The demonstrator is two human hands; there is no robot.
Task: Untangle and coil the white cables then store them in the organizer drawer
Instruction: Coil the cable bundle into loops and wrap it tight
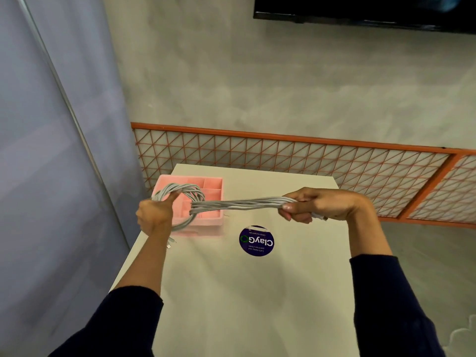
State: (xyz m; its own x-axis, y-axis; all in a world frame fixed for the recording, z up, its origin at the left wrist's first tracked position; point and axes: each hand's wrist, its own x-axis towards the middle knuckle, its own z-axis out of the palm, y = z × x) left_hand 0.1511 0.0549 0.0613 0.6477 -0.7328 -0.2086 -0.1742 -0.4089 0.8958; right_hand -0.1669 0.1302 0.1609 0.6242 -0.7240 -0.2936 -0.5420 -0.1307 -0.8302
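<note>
A bundle of white cables stretches between my two hands above the table. My left hand grips a coiled loop of the cables, thumb hooked through it, with connector ends dangling below the wrist. My right hand is closed around the other end of the bundle, pulling the strands taut; a plug tip pokes out under the fingers. The pink organizer drawer with several compartments sits on the table just behind and under the coil, partly hidden by my left hand.
The white table carries a round purple sticker near its middle. An orange lattice railing runs behind the far edge. A blue-grey partition stands close on the left.
</note>
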